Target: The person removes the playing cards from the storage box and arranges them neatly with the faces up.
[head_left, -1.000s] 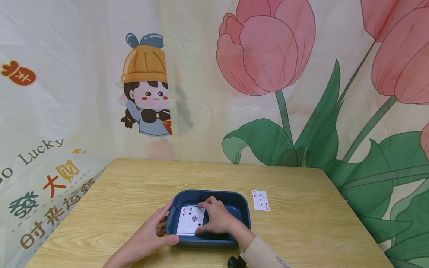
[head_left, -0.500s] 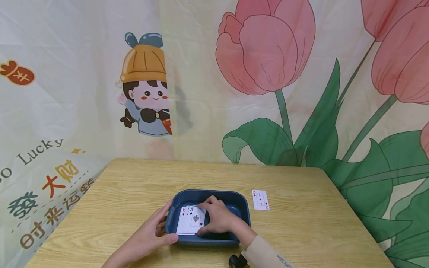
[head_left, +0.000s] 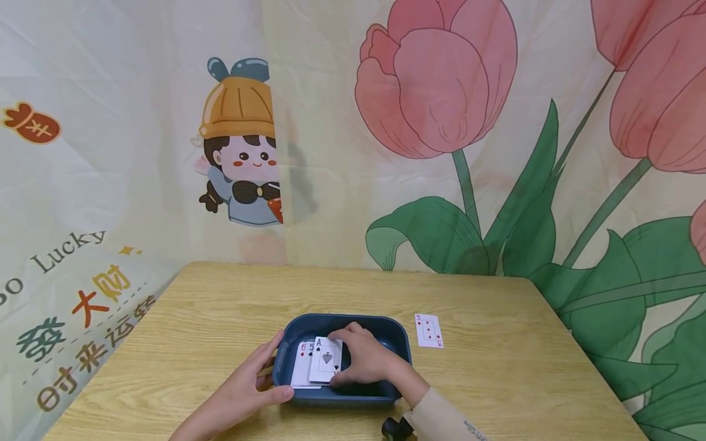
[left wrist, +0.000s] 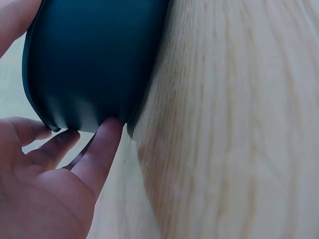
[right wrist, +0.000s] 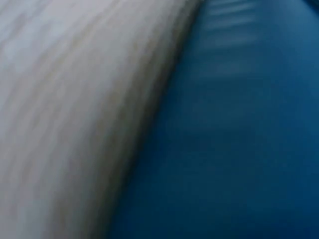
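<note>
A dark blue plastic basin (head_left: 344,401) stands on the wooden table. My left hand (head_left: 248,380) grips its left end, thumb at the near corner and fingers at the far corner; in the left wrist view the fingertips (left wrist: 109,130) touch the outer wall. Inside the basin, my right hand (head_left: 364,355) pinches an ace of spades (head_left: 325,358) by its top and bottom edges, thumb near and fingers far. Under the ace, partly covered, lie a red six (head_left: 300,367) and a black five (head_left: 311,348). The right wrist view shows only blurred table and basin wall.
A three of diamonds (head_left: 429,331) lies face up on the table (head_left: 496,367), right of the basin. A printed cloth (head_left: 325,245) hangs behind the table. The black wrist camera (head_left: 397,427) sits under the right wrist, by the basin's near side.
My right hand has drawn the ace of spades a little to the right, and the black five under it has come into sight. The left hand and basin have stayed in place.
</note>
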A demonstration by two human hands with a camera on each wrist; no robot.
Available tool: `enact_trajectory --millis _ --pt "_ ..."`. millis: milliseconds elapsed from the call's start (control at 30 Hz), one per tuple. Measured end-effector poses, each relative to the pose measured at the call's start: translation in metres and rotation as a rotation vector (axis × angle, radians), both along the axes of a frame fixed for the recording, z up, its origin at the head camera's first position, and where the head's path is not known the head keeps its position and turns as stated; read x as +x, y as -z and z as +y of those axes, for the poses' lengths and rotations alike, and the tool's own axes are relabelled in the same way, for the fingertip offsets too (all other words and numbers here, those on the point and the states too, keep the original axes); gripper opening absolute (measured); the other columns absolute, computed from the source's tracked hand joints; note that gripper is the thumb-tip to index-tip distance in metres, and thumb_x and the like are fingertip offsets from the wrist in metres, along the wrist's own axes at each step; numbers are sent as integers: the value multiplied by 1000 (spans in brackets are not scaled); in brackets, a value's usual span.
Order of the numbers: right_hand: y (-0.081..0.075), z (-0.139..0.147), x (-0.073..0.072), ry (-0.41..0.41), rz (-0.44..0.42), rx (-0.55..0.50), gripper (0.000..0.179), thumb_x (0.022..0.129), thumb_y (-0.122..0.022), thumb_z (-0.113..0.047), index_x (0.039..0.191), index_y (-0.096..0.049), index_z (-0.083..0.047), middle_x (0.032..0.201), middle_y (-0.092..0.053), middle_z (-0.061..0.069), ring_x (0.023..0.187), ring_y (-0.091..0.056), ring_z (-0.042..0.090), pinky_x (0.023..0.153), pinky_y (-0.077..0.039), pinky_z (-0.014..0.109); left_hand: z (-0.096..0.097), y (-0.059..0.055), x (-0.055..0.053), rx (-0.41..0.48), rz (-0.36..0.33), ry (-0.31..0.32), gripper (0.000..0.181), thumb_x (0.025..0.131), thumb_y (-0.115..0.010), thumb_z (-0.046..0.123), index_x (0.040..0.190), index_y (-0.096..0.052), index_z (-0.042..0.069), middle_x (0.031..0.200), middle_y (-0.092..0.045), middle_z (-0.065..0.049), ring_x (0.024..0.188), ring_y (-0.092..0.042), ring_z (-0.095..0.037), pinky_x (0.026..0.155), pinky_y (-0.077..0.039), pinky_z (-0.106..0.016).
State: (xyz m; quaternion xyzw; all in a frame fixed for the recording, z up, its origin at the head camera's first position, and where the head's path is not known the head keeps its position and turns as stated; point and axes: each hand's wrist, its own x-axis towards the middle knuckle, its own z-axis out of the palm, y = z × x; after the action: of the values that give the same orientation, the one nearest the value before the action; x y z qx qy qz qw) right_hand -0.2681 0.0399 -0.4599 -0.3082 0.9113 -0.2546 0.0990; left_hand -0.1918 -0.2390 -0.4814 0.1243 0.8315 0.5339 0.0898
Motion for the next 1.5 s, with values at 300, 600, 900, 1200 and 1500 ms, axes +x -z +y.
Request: enact_trajectory --millis 300,600,900,1200,1500 --pt "-36 40 -1 -38 0 -66 81 83 -93 -36 152 -56 -17 139 -55 5 115 -62 25 93 -56 31 2 2 1 8 18 -1 103 94 -84 27 172 -16 17 173 -19 -23 148 -43 -46 105 -53 -25" --pt "-70 90 -10 -33 36 -85 82 84 -93 -30 154 -54 -17 144 -53 3 116 -60 24 87 -56 37 0 1 1 15 17 -4 103 94 -84 26 172 -17 20 174 -18 -23 148 -43 -46 104 -52 -23" --pt "-74 148 -24 -11 66 -64 84 84 -94 -24 155 -52 -12 151 -49 10 113 -59 27 84 -58 40 1 1 1 7 25 -4 104 93 -85 27 172 -18 21 173 -20 -22 147 -44 -46 104 -52 -22" --pt "-57 203 -36 71 56 -2 82 84 -94 -23 154 -53 -9 151 -50 16 113 -62 33 87 -57 43 0 0 0 -12 17 -14 104 93 -85 29 172 -17 21 174 -20 -22 148 -43 -46 106 -53 -27" --pt "-34 244 -43 141 -7 16 81 83 -94 -20 152 -54 -7 146 -51 15 112 -61 29 88 -59 44 -1 1 0 2 40 3 102 94 -83 27 172 -17 19 174 -18 -23 146 -45 -48 106 -54 -29"
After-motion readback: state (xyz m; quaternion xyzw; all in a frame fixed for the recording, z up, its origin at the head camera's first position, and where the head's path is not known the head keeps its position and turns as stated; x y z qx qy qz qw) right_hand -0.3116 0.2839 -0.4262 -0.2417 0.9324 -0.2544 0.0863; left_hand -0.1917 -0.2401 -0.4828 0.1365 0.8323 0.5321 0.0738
